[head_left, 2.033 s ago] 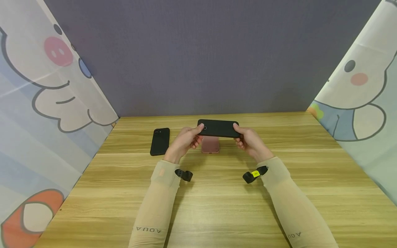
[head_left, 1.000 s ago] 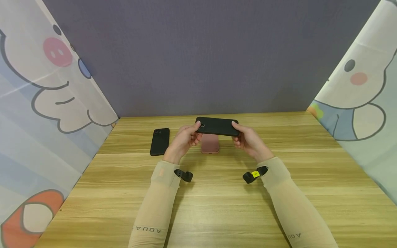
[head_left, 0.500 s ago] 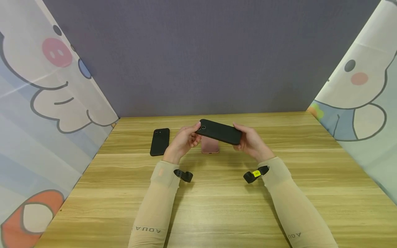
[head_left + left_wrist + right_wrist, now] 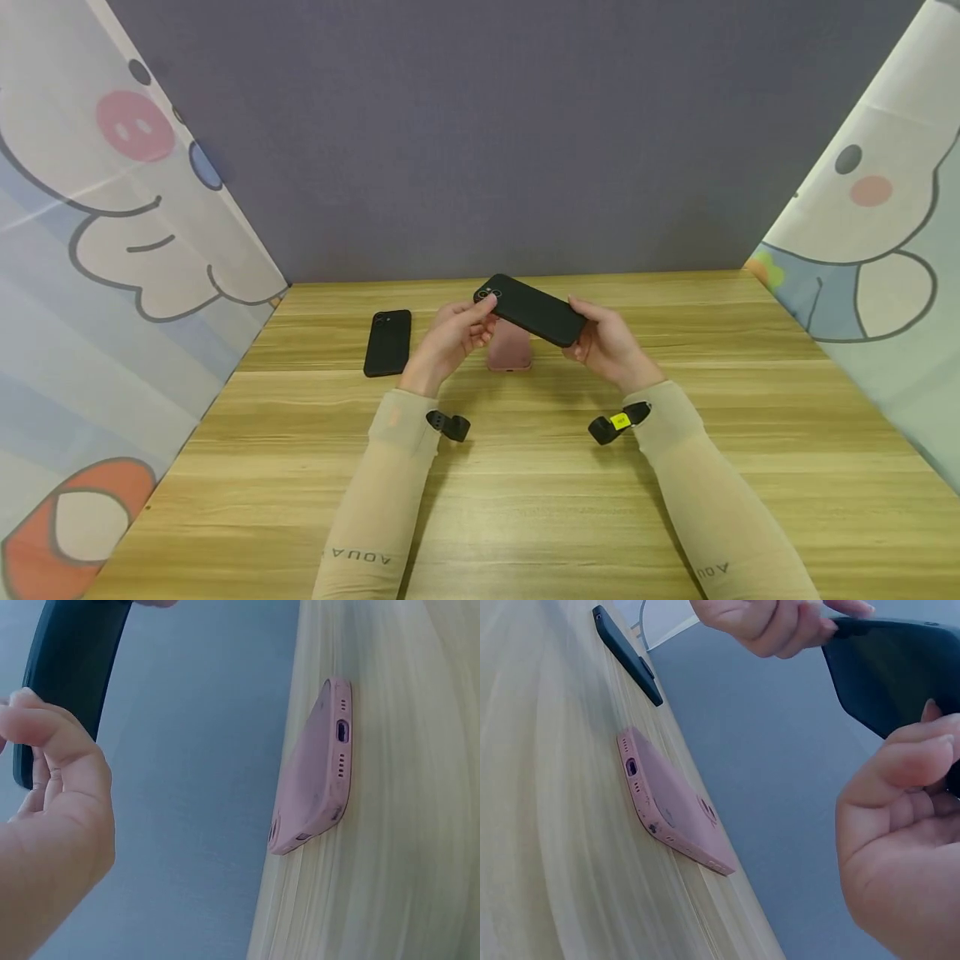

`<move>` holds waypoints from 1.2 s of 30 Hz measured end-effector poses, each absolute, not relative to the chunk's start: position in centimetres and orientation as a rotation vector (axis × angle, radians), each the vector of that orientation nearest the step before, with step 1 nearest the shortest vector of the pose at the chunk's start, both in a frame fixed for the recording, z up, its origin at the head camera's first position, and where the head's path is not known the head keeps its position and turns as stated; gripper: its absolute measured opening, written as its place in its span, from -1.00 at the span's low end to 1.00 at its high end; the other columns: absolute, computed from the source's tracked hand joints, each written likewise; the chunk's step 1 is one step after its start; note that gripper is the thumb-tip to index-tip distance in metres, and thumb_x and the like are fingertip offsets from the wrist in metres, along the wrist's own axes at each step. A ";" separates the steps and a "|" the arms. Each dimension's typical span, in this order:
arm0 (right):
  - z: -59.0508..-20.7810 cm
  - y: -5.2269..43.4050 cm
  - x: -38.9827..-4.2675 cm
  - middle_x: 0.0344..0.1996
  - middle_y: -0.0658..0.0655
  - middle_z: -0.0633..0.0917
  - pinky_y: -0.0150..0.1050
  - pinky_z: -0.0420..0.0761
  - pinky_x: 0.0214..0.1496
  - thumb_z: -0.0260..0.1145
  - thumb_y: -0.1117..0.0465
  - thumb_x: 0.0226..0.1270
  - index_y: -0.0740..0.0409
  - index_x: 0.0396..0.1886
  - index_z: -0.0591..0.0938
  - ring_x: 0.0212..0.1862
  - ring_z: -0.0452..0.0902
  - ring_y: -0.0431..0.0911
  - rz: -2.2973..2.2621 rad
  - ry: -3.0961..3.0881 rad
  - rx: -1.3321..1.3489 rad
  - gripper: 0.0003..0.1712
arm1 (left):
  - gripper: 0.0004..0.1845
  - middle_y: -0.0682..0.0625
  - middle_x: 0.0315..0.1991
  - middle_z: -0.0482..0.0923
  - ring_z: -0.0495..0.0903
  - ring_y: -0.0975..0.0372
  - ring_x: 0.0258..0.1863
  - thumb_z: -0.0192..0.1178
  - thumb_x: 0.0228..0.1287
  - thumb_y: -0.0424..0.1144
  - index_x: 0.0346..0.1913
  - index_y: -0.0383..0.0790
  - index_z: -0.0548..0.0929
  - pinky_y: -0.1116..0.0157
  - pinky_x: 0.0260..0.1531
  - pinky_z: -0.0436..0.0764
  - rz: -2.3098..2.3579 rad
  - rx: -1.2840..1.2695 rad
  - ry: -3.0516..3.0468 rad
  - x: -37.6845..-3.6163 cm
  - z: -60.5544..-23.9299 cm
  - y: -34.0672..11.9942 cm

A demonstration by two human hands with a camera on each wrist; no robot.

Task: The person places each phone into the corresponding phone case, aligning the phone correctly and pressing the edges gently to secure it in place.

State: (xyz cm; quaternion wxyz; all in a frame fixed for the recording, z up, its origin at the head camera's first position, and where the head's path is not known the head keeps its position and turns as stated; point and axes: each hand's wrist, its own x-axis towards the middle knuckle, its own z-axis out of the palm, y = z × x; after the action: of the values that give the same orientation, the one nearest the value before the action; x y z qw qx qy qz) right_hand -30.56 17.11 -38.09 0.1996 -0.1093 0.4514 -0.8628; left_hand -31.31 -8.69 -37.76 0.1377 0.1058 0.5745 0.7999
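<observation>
Both hands hold a black phone (image 4: 531, 310) tilted above the table (image 4: 525, 500): left hand (image 4: 448, 337) pinches its camera end, right hand (image 4: 609, 343) grips the lower end. A pink phone (image 4: 509, 348) lies beneath, partly hidden. A second black phone (image 4: 387, 342) lies left.

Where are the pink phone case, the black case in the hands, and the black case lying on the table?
pink phone case (image 4: 676, 806), right wrist view, its back
held black case (image 4: 534, 313), head view, middle of its back
lying black case (image 4: 387, 343), head view, its middle
</observation>
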 end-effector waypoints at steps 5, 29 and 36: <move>-38.1 17.0 -30.4 -0.50 0.06 0.72 -0.34 0.47 -0.53 0.00 0.09 0.69 0.10 -0.31 0.68 -0.64 0.52 -0.16 -2.397 1.243 -0.376 -0.59 | -0.73 0.01 -0.53 0.63 0.55 0.27 -0.58 0.22 0.50 -0.25 -0.44 -0.20 0.69 0.40 -0.52 0.53 2.339 0.328 1.634 -31.2 -37.7 -8.2; -38.1 16.4 -30.2 -0.57 0.02 0.65 -0.34 0.44 -0.44 -0.14 0.13 0.73 0.14 -0.33 0.75 -0.57 0.50 -0.19 -2.197 1.254 -0.761 -0.43 | -0.68 -0.02 -0.52 0.62 0.55 0.26 -0.57 0.14 0.54 -0.32 -0.46 -0.20 0.67 0.42 -0.54 0.53 2.381 0.423 1.607 -31.1 -37.7 -8.1; -37.9 16.3 -30.0 -0.59 0.03 0.65 -0.29 0.48 -0.43 -0.11 0.12 0.72 0.10 -0.32 0.75 -0.58 0.50 -0.17 -2.183 1.377 -0.693 -0.47 | -0.70 -0.02 -0.56 0.64 0.58 0.26 -0.61 0.13 0.53 -0.34 -0.44 -0.22 0.67 0.40 -0.57 0.55 2.332 0.440 1.634 -31.0 -37.6 -8.0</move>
State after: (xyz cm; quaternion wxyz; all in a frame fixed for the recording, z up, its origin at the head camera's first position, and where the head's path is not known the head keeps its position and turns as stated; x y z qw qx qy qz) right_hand -30.03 16.31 -37.91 0.2322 -0.2523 0.5012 -0.7945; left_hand -31.03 -8.02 -37.63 0.1300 0.1514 0.5623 0.8025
